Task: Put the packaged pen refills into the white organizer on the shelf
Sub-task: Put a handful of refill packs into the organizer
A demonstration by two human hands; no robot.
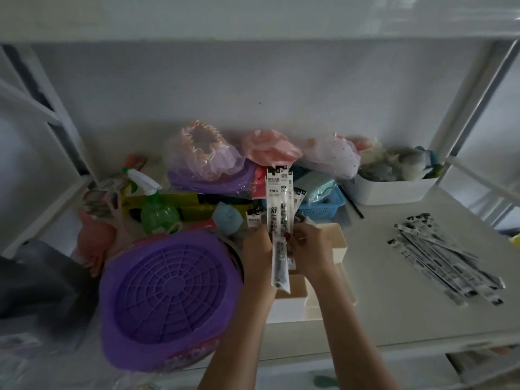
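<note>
Both hands meet above the white organizer [334, 243] at the middle of the shelf. My left hand [257, 249] and my right hand [309, 249] together grip a bundle of packaged pen refills [278, 201], long white packets with black print, held upright. One packet [280, 266] hangs down between my wrists. The organizer is largely hidden behind my hands and forearms. A loose pile of more refill packets [441, 251] lies flat on the shelf to the right.
A purple basket [168, 296] sits upside down at front left, close to my left arm. Behind stand a green spray bottle [157, 209], a blue basket [323, 206], bagged items and a white bin [391, 190]. Shelf frame posts [475, 102] rise at both sides.
</note>
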